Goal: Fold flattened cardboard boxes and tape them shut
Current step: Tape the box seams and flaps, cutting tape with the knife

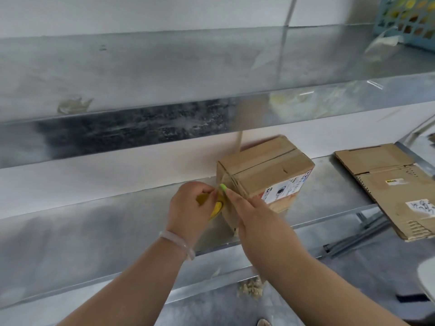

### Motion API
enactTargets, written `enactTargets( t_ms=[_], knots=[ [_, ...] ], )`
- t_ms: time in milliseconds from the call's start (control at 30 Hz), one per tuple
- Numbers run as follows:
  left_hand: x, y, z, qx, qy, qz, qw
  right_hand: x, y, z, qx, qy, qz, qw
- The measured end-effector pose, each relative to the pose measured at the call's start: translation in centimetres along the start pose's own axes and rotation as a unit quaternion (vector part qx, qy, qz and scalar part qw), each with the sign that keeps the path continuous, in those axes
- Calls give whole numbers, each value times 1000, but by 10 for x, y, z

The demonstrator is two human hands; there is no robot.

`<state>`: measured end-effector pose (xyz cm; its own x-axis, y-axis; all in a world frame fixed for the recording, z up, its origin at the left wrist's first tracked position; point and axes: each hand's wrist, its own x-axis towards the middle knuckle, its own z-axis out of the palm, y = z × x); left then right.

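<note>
A folded cardboard box (pixel 268 170) stands on the metal shelf (pixel 94 222), with clear tape along its top seam and white labels on its right face. My left hand (pixel 190 208) grips a yellow tape dispenser (pixel 216 208) against the box's near left corner. My right hand (pixel 247 208) lies on that same corner, its forefinger with a green nail stretched straight along the tape at the edge. A flattened cardboard box (pixel 395 187) lies to the right on the shelf, overhanging its front edge.
An upper metal shelf (pixel 164 90) juts out above the box. A blue plastic basket (pixel 407 20) sits at its far right end. Grey metal bars (pixel 360 236) lie below the flattened cardboard. Small scraps (pixel 250 288) lie on the floor.
</note>
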<state>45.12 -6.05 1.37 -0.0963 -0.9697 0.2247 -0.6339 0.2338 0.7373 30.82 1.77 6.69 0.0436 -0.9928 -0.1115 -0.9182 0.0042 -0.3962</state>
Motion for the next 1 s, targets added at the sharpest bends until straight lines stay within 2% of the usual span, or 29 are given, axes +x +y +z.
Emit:
enactTargets(
  t_ms=[233, 567, 733, 1000],
  knots=[
    [8, -5, 3, 9, 8, 20, 1000, 0, -6, 1, -47, -34, 30, 998],
    [8, -3, 2, -6, 20, 8, 1000, -1, -1, -3, 3, -3, 0, 1000],
    [9, 0, 6, 2, 23, 4, 1000, 4, 0, -4, -26, -48, 4, 998],
    [4, 1, 7, 10, 22, 2, 1000, 5, 2, -2, -73, -68, -3, 995]
  ],
)
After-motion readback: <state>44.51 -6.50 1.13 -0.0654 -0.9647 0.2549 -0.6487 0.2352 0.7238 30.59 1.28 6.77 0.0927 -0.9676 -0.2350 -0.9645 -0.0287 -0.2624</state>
